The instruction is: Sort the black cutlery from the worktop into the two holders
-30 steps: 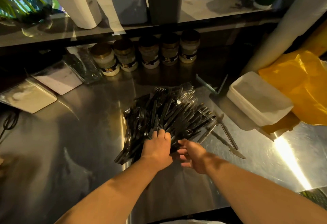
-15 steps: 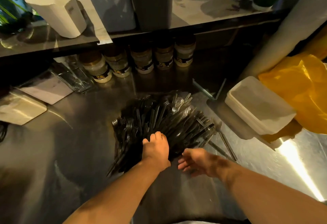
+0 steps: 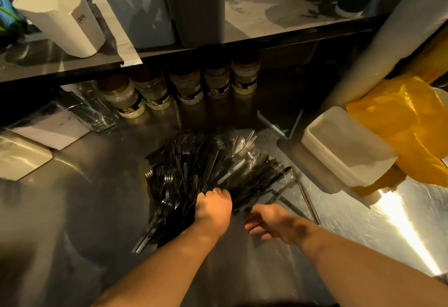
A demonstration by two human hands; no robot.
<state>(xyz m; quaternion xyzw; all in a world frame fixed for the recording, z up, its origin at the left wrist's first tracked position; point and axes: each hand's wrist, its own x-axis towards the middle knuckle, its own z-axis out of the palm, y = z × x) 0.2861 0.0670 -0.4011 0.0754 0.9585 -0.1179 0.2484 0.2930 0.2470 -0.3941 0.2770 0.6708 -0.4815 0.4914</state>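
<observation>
Head view: the left hand (image 3: 213,206) lies knuckles-up on the near edge of the black cutlery pile (image 3: 211,168), fingers curled down into the handles; whether it actually grips any piece cannot be told. Just right of it the right hand (image 3: 269,220) hovers over the steel worktop (image 3: 97,209), fingers loosely spread, holding nothing. Beyond the pile stand spice jars (image 3: 186,86); on the shelf above, far left of the hands, a white holder (image 3: 60,18)
</observation>
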